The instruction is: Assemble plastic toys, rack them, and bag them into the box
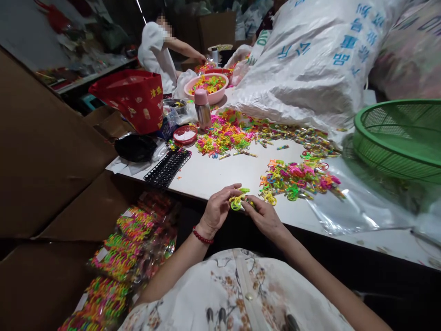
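At the table's front edge, my left hand (217, 208) is closed on a small yellow-green plastic toy (236, 202) with a round, wheel-like part. My right hand (264, 216) meets it from the other side, its thumb and fingers pinched at the toy's right end. A small piece between the right fingertips is mostly hidden. Just beyond my right hand lies a pile of bright plastic toys (296, 177), mixed with small tubes. Farther back is a larger heap of loose plastic pieces (223, 135), with many small multicoloured tubes (310, 140) to its right.
A black perforated rack (167, 166), red basket (185, 134) and pink-lidded flask (202, 110) stand left. A green sieve basket (396, 147), clear plastic bag (358, 207) and big white sack (303, 64) are right. Bagged toys (117, 257) lie below left. A co-worker (156, 50) sits behind a pink basin (215, 95).
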`<state>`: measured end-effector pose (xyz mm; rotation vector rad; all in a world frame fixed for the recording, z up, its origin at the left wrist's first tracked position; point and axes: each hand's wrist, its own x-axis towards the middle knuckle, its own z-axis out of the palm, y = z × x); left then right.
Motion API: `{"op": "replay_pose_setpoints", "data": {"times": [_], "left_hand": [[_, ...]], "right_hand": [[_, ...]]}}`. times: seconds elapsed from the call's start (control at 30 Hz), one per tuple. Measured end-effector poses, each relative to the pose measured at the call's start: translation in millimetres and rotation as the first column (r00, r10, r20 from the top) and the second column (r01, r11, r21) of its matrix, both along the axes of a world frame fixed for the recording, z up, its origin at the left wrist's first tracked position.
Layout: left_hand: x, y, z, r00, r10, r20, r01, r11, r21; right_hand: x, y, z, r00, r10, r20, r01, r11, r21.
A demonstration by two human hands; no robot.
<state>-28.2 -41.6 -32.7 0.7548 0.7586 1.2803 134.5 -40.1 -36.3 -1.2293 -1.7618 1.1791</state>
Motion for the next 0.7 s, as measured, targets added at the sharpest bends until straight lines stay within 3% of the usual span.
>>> {"op": "replay_pose_setpoints", "data": {"times": [0.13,0.27,0.43,0.53,0.7], "left_hand": [[14,1,1.4,0.983,0.180,0.031,-0.174,0.975,-0.141],[21,1,-0.3,0.992,0.112,0.060,-0.094,0.963,-0.251],[23,-4,-0.8,0.978,0.177,-0.112,-0.193,0.969,-0.155],[25,-7,0.2,0.955,0.176,-0.239,-0.198,0.978,-0.069],[27,-7,-0.7,0.942,0.119,-0.314,-0.147,0.987,-0.067]], "right_hand": [[4,-2,1.0,1.000,0.000,0.009,-0.001,0.998,0.064],[9,-4,0.5,0.999,-0.033,0.036,0.029,0.994,0.108],[16,-7,5.1,0.989,-0.115,0.093,0.103,0.987,0.120],[17,-7,7.2,0.994,-0.081,0.077,0.075,0.994,0.077],[15,-9,7.8,1.000,0.000,-0.011,-0.001,1.000,-0.001]]}}
